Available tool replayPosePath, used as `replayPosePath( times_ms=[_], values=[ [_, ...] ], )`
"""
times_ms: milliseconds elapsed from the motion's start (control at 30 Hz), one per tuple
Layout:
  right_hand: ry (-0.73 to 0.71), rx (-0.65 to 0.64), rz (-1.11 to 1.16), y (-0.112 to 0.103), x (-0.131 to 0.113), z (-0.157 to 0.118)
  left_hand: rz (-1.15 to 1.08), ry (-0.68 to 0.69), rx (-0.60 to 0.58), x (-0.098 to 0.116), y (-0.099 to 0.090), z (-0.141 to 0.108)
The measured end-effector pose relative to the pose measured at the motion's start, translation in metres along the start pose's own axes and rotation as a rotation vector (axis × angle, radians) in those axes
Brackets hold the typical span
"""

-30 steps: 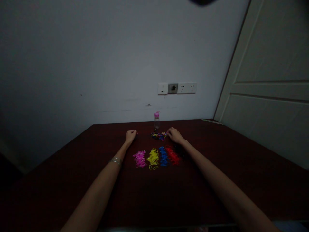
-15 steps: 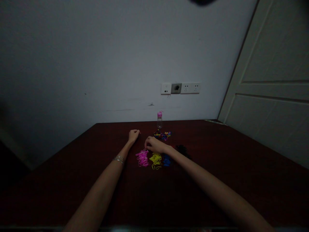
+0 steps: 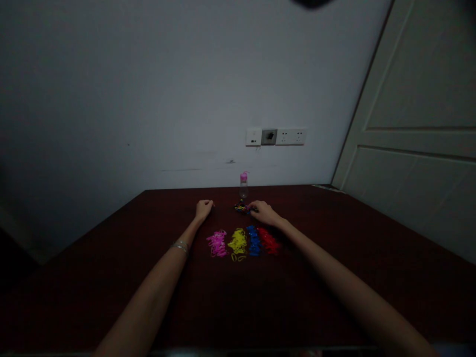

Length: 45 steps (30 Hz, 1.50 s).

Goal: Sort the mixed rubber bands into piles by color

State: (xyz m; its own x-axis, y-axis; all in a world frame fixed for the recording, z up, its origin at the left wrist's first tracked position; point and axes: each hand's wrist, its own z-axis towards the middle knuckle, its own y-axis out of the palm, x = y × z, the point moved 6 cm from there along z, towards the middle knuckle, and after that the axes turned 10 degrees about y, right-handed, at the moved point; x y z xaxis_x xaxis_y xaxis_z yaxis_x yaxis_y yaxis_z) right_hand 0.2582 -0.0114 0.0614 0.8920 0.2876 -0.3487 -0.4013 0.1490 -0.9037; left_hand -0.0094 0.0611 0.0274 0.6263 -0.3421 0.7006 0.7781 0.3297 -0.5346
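Observation:
My left hand rests on the far left of the table, its fingers curled closed with nothing visible in them. At the small mixed heap of coloured rubber bands, my right hand has its fingertips pinched together at the heap's right side; whatever is between them is too small to make out. Nearer to me lie sorted piles side by side: pink rubber bands, yellow rubber bands, blue rubber bands and red rubber bands. The right forearm passes just beyond the red pile.
A clear bottle with a pink cap stands behind the mixed heap. The dark red table meets a pale wall carrying switches and sockets. To the right is a white panelled door.
My right hand has moved from the pink pile away and to the right, to the mixed heap. The red pile now shows; a black clump beside the forearm is no longer visible. My left hand stays put.

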Motion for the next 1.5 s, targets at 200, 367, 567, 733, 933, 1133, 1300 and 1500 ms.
replayPosePath(
  times_ms=[200,367,567,733,933,1133,1300,1500],
  values=[
    [0.233,0.072,-0.039,-0.015,0.079,-0.013,0.023,0.007,-0.003,-0.006,0.001,0.003],
    [0.335,0.026,-0.200,-0.008,0.117,-0.034,0.017,0.011,-0.024,-0.006,0.003,0.003],
    [0.333,0.012,-0.228,-0.002,0.118,-0.041,0.059,-0.001,-0.063,0.004,0.002,0.002],
    [0.332,0.022,-0.211,-0.003,0.115,-0.041,0.058,-0.015,-0.078,0.008,0.010,0.003],
    [0.328,0.036,-0.206,-0.003,0.116,-0.042,0.142,0.214,-0.335,0.046,0.044,-0.005],
    [0.327,0.048,-0.202,-0.001,0.117,-0.041,0.228,0.294,-0.459,0.068,0.064,-0.013],
    [0.324,0.061,-0.199,0.001,0.119,-0.040,0.222,0.301,-0.460,0.065,0.071,-0.011],
    [0.320,0.070,-0.202,-0.001,0.117,-0.042,0.209,0.310,-0.483,0.067,0.074,-0.012]
  ],
)
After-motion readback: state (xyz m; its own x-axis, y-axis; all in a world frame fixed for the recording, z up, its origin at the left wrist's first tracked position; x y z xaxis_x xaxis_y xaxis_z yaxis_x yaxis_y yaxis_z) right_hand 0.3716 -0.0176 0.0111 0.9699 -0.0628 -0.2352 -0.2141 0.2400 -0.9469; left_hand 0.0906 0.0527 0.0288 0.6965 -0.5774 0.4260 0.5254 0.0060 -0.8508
